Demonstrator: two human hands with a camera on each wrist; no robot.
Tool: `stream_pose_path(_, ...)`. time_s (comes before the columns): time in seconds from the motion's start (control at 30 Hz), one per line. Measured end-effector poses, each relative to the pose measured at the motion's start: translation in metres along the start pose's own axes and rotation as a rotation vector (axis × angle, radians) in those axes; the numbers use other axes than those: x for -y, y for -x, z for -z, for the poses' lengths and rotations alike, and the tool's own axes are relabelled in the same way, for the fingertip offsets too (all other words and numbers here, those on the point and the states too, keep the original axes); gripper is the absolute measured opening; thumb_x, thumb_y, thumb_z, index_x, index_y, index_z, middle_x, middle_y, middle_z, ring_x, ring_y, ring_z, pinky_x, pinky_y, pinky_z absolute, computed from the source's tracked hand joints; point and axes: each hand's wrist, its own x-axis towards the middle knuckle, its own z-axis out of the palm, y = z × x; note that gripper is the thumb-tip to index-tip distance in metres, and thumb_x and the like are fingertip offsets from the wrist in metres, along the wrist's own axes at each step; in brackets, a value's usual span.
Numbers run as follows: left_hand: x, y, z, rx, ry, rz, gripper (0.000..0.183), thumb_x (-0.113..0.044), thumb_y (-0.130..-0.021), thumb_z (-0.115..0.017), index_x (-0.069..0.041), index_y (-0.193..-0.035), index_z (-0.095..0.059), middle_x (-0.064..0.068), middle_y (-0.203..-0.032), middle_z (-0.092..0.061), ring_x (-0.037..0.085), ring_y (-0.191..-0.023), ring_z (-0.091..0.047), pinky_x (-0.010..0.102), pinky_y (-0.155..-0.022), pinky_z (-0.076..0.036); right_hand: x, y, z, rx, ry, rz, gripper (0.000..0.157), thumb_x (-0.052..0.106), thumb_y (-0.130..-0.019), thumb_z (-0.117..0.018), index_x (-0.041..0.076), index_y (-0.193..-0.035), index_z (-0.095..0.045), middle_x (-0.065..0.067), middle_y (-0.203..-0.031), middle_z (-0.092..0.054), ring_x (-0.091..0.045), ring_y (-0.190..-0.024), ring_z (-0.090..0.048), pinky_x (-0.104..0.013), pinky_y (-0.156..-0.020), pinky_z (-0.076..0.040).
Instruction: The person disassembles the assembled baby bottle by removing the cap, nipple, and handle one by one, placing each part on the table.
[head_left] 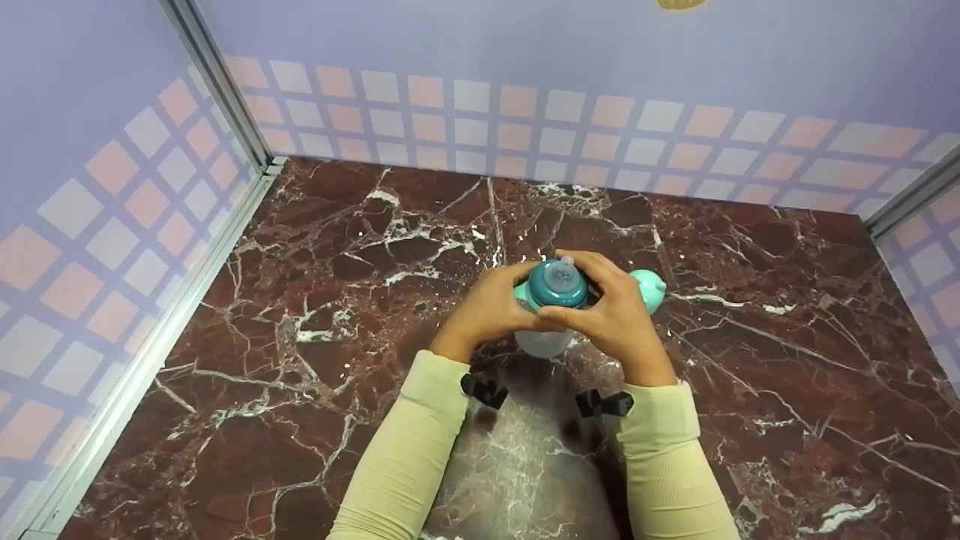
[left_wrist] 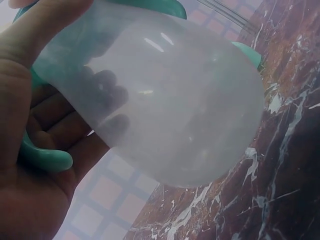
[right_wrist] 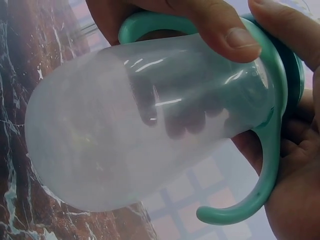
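A translucent baby bottle (right_wrist: 110, 130) with green side handles (right_wrist: 240, 207) is between my two hands. On its top sit a teal collar (head_left: 556, 292) and a clear nipple (head_left: 562, 271), facing up toward the head camera. My left hand (head_left: 499, 304) grips the bottle at its upper part, its fingertips showing through the clear wall in the left wrist view. The right hand (head_left: 619, 307) curls round the teal collar, thumb at the front and fingers behind. Close beyond the right hand lies a mint-green rounded cap (head_left: 648, 291), partly hidden by that hand.
A dark red marble-patterned tabletop (head_left: 300, 390) with white veins lies beneath. Behind it rises a lilac wall panel (head_left: 510, 45) with pink and white squares. Another panel with a metal edge strip (head_left: 150, 375) borders the left side.
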Motion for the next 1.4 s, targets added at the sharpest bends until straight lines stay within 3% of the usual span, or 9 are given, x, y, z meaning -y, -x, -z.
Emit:
stream_pose_path(0.57, 0.0015, 0.002, 0.0015, 0.025, 0.015, -0.017, 0.067, -0.047, -0.064, -0.087, -0.025, -0.122, -0.065, -0.01, -0.113, -0.07, 0.005, -0.103, -0.064, 0.027, -0.095, -0.05, 0.0024, 0.0, 0.0019, 0.065, -0.094, -0.038, 0.072, 0.023, -0.064, -0.09, 0.008, -0.128, -0.062, -0.002, -0.128, -0.061, -0.014, -0.116, -0.059, -0.023, -0.099, -0.048)
stream_pose_path(0.93, -0.0002, 0.002, 0.0033, 0.027, 0.007, -0.004, 0.065, -0.033, -0.061, -0.092, -0.025, -0.12, -0.067, -0.01, -0.111, -0.07, 0.005, -0.101, -0.065, 0.027, -0.095, -0.05, 0.0018, -0.0006, 0.0037, 0.12, -0.155, -0.028, 0.071, 0.019, -0.064, -0.09, 0.01, -0.128, -0.061, -0.004, -0.127, -0.062, -0.017, -0.117, -0.059, -0.025, -0.102, -0.046)
stream_pose_path(1.4, 0.0009, 0.0046, 0.0063, 0.069, 0.094, 0.0, 0.062, -0.038, -0.06, -0.092, -0.025, -0.115, -0.069, -0.009, -0.107, -0.071, 0.007, -0.099, -0.065, 0.029, -0.093, -0.051, -0.001, 0.0009, 0.0094, 0.243, -0.252, -0.012, 0.067, 0.01, -0.072, -0.084, 0.01, -0.133, -0.057, -0.009, -0.133, -0.059, -0.017, -0.121, -0.057, -0.025, -0.105, -0.044)
